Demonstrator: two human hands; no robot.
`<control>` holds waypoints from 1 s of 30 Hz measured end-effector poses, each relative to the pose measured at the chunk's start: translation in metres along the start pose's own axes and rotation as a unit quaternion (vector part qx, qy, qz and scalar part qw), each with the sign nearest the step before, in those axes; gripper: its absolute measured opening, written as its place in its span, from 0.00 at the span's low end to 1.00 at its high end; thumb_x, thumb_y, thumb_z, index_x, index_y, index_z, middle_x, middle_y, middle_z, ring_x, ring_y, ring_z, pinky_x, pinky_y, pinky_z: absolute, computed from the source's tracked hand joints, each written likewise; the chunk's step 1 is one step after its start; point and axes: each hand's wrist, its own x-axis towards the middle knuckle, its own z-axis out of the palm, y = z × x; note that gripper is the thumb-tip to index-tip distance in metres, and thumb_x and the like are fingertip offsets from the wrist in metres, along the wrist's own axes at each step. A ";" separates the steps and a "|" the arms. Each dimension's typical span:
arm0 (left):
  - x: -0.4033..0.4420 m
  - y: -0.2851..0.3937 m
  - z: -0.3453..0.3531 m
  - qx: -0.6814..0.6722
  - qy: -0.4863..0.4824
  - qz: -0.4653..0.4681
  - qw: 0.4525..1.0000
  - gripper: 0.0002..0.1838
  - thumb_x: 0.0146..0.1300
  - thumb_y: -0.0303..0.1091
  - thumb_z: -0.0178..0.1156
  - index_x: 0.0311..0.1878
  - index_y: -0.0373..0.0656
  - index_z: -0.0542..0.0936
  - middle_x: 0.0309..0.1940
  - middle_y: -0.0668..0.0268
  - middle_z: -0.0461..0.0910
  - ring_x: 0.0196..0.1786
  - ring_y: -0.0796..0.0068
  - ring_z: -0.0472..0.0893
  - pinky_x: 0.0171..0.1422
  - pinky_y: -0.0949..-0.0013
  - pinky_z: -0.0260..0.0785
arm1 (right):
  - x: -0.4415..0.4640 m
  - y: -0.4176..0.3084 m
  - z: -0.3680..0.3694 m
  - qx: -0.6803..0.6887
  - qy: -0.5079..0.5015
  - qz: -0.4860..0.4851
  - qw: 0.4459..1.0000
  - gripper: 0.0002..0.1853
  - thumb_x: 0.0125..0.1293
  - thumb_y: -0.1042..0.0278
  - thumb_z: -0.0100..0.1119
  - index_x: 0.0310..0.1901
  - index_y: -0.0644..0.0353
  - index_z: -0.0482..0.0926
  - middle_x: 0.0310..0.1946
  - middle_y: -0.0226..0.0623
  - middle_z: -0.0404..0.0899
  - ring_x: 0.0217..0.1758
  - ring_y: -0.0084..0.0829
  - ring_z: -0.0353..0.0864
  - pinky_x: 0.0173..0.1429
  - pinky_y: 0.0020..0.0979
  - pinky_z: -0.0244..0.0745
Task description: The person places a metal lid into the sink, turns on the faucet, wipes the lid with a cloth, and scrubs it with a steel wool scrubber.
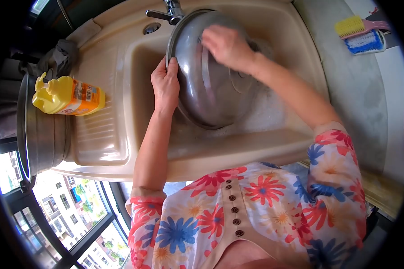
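Observation:
A large round metal basin (197,76) stands tilted in the beige sink, its outer side facing me. My left hand (165,87) grips its rim at the left edge, thumb on the outside. Against the upper part of the basin's outer surface is my right hand (229,47), its fingers curled in and slightly blurred. Whatever it may hold is hidden beneath the fingers. Just above the basin is the chrome faucet (170,13).
On the ribbed drainboard (101,139) lies a yellow pump bottle (72,96) with an orange label. A big metal pot (45,134) stands at far left. Two brushes, one yellow (351,27) and one blue (366,42), rest on the right counter. Suds (274,112) wet the sink (238,143).

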 end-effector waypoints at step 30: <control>0.008 -0.013 -0.013 0.014 0.000 -0.011 1.000 0.16 0.68 0.35 0.49 0.51 0.33 0.76 0.35 0.70 0.78 0.37 0.85 0.71 0.44 0.78 0.66 | -0.049 -0.067 0.010 -0.010 -0.053 -0.125 0.991 0.06 0.50 0.76 0.55 0.24 0.59 0.67 0.22 0.37 0.66 0.28 0.37 0.71 0.29 0.36 0.69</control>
